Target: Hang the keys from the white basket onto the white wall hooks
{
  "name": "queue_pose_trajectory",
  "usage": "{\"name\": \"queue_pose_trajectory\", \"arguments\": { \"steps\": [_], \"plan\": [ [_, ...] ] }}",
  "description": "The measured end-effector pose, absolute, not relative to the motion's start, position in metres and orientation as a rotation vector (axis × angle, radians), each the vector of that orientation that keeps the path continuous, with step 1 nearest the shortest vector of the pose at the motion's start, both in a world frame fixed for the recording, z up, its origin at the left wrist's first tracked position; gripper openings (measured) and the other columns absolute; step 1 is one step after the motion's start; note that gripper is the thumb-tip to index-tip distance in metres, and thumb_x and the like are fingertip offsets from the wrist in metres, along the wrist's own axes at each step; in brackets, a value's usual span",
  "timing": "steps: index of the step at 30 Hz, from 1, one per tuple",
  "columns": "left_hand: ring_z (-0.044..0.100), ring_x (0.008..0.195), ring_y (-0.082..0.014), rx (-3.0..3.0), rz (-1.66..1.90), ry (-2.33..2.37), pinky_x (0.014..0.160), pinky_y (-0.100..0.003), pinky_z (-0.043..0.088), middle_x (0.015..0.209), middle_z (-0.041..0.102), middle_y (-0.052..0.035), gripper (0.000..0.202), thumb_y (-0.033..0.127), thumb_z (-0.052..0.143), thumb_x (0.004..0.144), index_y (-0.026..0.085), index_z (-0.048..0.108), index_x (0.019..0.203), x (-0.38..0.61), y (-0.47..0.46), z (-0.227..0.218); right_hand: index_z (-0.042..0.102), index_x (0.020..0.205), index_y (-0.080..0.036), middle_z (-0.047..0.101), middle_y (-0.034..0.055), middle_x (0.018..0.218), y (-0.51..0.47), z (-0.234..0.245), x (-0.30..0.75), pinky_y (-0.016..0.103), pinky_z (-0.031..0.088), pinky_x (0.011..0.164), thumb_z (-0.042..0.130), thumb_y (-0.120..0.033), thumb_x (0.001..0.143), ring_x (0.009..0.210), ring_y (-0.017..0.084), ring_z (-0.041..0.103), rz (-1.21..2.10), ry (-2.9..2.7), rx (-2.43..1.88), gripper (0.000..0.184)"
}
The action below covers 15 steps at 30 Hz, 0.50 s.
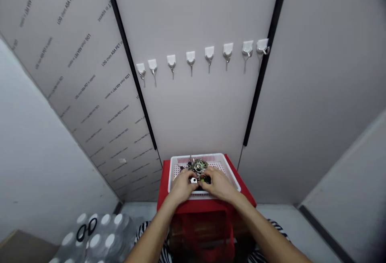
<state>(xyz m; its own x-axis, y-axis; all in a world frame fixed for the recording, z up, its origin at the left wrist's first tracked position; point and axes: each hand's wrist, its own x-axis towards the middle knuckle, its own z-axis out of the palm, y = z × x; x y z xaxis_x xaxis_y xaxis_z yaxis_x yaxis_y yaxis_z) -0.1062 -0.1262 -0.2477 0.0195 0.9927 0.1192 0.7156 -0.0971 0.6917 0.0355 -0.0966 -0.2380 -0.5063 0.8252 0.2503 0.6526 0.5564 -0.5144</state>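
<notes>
A white perforated plastic basket (232,171) sits on a red surface in front of me, with a tangle of metal rings and key-like pieces (199,165) inside. My left hand (182,186) reaches over its near side, fingers curled and closed on a small white piece with a black spot (193,180). My right hand (220,183) is beside it, thumb and fingers pinched round something dark with a bit of green (203,179). Both hands nearly meet over the basket, and the fingers partly hide what they hold.
Several white adhesive hooks (190,58) run in a row across the panel ahead, between two black strips (132,64). At lower left stand several capped clear bottles (104,235) with black-handled scissors (87,229) on them, near a brown box (27,247). The red stand (163,192) carries the basket.
</notes>
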Motion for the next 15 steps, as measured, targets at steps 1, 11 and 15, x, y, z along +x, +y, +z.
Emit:
{"name": "queue_pose_trajectory", "arguments": {
  "steps": [1, 11, 15],
  "plan": [
    [0.040, 0.058, -0.0092, 1.801, 0.894, 1.718, 0.053, -0.019, 0.030, 0.064, 0.045, 0.0013, 0.011, 0.019, 0.047, 0.058, 0.016, 0.050, 0.068, -0.107, -0.125, -0.249, 0.056, 0.066, -0.018, 0.054, 0.0028, 0.072, -0.096, -0.237, 0.036, 0.025, 0.030, 0.066, 0.048, -0.029, 0.058, 0.074, 0.015, 0.044, 0.525, -2.330, -1.172, 0.015],
    [0.037, 0.045, -0.0056, 1.355, 1.253, 1.471, 0.045, -0.016, 0.029, 0.050, 0.041, 0.0045, 0.009, 0.022, 0.043, 0.061, 0.014, 0.046, 0.065, -0.107, -0.123, -0.251, 0.054, 0.071, -0.017, 0.056, 0.0008, 0.069, -0.086, -0.241, 0.039, 0.024, 0.035, 0.062, 0.043, -0.028, 0.062, 0.065, 0.013, 0.048, 1.019, -1.930, -1.125, 0.018],
    [0.042, 0.045, -0.0061, 1.056, 1.482, 1.455, 0.045, -0.017, 0.032, 0.052, 0.044, 0.0040, 0.012, 0.027, 0.040, 0.063, 0.015, 0.041, 0.066, -0.113, -0.120, -0.252, 0.052, 0.072, -0.014, 0.055, 0.0021, 0.067, -0.077, -0.249, 0.045, 0.023, 0.037, 0.059, 0.043, -0.032, 0.061, 0.062, 0.012, 0.049, 1.101, -1.599, -1.192, 0.023]
  ]
}}
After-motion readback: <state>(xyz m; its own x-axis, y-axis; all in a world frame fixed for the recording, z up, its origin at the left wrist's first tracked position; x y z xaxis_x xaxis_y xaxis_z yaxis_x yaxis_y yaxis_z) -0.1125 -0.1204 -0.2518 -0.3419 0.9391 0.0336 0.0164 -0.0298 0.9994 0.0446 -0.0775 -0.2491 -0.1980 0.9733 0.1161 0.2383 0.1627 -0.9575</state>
